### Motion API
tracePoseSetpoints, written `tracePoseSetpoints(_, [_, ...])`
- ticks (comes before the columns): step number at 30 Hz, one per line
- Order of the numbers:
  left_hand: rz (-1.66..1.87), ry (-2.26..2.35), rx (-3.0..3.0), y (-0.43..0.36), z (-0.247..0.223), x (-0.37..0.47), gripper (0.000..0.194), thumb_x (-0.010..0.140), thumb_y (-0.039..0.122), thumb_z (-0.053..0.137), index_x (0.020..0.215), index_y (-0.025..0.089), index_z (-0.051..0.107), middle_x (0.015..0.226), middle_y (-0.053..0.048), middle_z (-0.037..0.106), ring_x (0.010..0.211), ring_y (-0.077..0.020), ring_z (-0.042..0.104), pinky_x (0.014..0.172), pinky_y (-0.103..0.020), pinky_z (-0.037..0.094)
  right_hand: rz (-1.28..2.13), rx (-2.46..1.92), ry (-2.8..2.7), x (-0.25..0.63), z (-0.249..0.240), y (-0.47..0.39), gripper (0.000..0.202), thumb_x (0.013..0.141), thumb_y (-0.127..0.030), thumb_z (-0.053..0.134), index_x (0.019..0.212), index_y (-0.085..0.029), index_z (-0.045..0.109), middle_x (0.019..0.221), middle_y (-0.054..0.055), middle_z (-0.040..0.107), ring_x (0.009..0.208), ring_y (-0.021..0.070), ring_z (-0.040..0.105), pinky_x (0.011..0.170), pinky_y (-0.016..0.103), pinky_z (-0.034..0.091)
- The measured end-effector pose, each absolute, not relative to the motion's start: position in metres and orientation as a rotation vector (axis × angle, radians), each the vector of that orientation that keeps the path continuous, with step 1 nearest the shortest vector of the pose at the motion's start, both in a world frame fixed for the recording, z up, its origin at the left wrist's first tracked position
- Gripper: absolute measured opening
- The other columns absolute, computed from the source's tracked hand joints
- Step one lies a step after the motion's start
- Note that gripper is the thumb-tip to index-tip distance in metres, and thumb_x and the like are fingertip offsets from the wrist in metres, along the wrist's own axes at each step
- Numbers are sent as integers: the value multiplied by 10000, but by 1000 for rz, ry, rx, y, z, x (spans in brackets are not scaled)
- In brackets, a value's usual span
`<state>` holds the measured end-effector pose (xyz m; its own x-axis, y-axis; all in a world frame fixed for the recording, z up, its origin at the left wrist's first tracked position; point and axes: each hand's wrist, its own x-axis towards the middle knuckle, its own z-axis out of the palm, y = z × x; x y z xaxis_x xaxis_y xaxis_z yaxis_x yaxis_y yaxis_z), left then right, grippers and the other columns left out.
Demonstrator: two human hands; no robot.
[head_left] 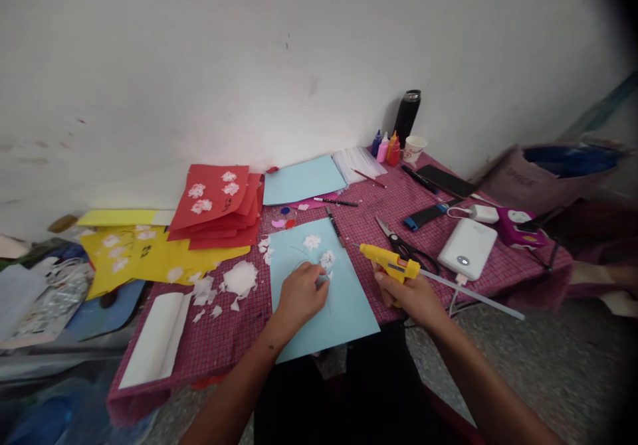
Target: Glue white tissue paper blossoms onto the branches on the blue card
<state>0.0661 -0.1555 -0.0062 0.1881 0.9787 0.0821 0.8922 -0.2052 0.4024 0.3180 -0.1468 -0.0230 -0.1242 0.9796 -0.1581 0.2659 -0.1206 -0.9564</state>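
Note:
My right hand is wrapped round the handle of a yellow hot glue gun. A long glue stick juts from the gun's back, and its nozzle points left above the paper's right edge. Below it lies a light blue sheet of paper. My left hand rests on this sheet with curled fingers, and whatever they may pinch is hidden. Just beyond those fingertips is a crumpled white paper flower. Another white flower lies farther up the sheet, near thin drawn lines.
Scissors and a white power bank lie to the right. Red sheets with flowers, yellow paper and white scraps are left. Paint bottles, a paper cup and a black flask stand behind.

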Motion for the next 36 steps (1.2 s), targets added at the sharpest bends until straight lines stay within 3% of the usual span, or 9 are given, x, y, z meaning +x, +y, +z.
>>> tracePoseSetpoints(6, [375,1777,2327,-150,-11,73,209,930,267,469,908,223,672,866,-31,623,844,-172,587,748,-278,425,1306,-1451,-1431,316,-21,-148,332,798,-517,591,799,-191,653,505,-10,550,469,150,499,474,275,413])
tracePoseSetpoints(14, [416,1785,2314,-147,-16,78,201,931,236,470,890,219,667,855,-27,640,841,-169,586,757,-276,414,1311,-1431,-1453,317,-22,-148,323,813,-508,584,797,-193,653,503,-13,547,467,147,495,475,274,408])
tracePoseSetpoints(24, [491,1894,2249,-148,-17,83,173,878,338,587,970,202,643,883,-26,648,836,-173,589,764,-288,414,1282,-1447,-1508,318,-25,-149,317,857,-502,544,831,-200,637,505,-26,541,493,154,523,521,275,435])
tracePoseSetpoints(30, [390,1906,2326,-147,-17,85,177,918,236,484,822,210,631,819,-15,635,806,-162,585,711,-283,389,1285,-1456,-1465,319,-27,-150,348,831,-531,568,846,-193,653,514,-18,557,501,158,533,519,277,439])
tracePoseSetpoints(36, [428,1820,2316,-149,-14,85,165,916,226,486,865,209,642,830,-12,635,803,-150,581,726,-271,394,1303,-1426,-1464,318,-28,-150,341,852,-520,562,888,-191,641,519,-32,544,494,147,513,526,276,433])
